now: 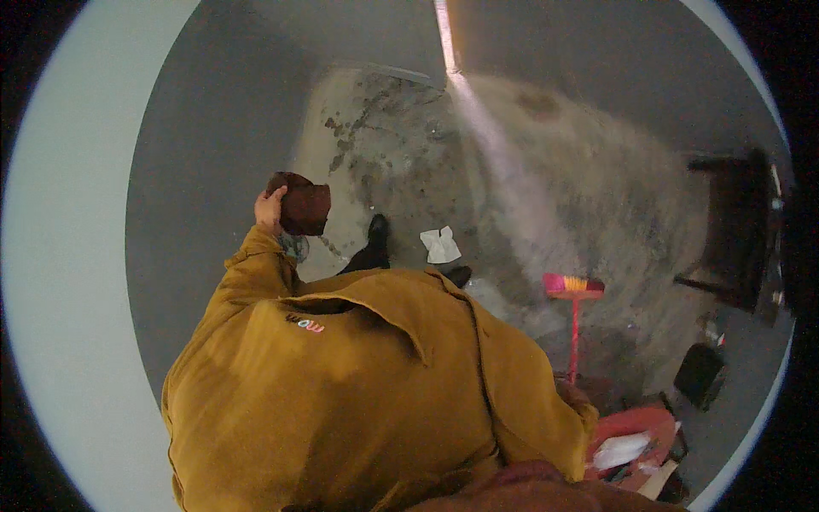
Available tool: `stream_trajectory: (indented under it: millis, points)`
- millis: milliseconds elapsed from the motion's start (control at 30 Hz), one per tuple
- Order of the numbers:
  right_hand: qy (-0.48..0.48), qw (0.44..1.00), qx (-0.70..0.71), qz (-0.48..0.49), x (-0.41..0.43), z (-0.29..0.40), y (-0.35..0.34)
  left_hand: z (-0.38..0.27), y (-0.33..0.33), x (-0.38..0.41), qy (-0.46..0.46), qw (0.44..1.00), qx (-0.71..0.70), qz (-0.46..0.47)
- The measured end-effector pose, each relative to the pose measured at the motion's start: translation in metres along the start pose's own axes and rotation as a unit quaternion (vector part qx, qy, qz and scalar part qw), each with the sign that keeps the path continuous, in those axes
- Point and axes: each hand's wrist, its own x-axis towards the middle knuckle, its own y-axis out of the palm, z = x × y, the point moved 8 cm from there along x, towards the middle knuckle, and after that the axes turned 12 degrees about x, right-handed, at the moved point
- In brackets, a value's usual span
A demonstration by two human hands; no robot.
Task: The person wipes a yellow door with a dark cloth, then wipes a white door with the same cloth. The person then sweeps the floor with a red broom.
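Note:
My left hand (271, 208) grips a dark brown folded piece, perhaps cloth or leather (306, 208), held out at the left above the floor. My fingers lie along its near left edge. My right hand (574, 392) shows only in part at the end of the mustard jacket sleeve (544, 397), dim and blurred. A broom (574, 286) with pink, yellow and dark red bristles points away from me. Its pink handle (574, 339) runs back and disappears at my right hand. Whether the fingers close around the handle is unclear.
A crumpled white paper (441, 246) lies on the stained concrete floor (409, 153) between my dark shoes. Rightward stand a dark table or bench (736, 230), a dark object (700, 376) and a red tub or chair (630, 422) with white items. Grey walls (211, 128) surround the floor.

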Motion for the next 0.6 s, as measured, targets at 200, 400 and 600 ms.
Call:
stream_trajectory:
  millis: [200,400,600]
  points:
    - [-0.154,0.969,0.095,0.168,0.050,0.279,-0.029,0.097,-0.048,0.097,-0.116,0.965,-0.234,-0.026]
    - [-0.249,0.911,0.125,0.305,-0.012,0.513,-0.014,0.250,-0.077,0.102,-0.274,0.956,-0.073,-0.081]
    - [-0.321,0.851,0.086,0.407,-0.112,0.664,0.019,0.425,-0.063,0.061,-0.297,0.954,-0.021,0.034]
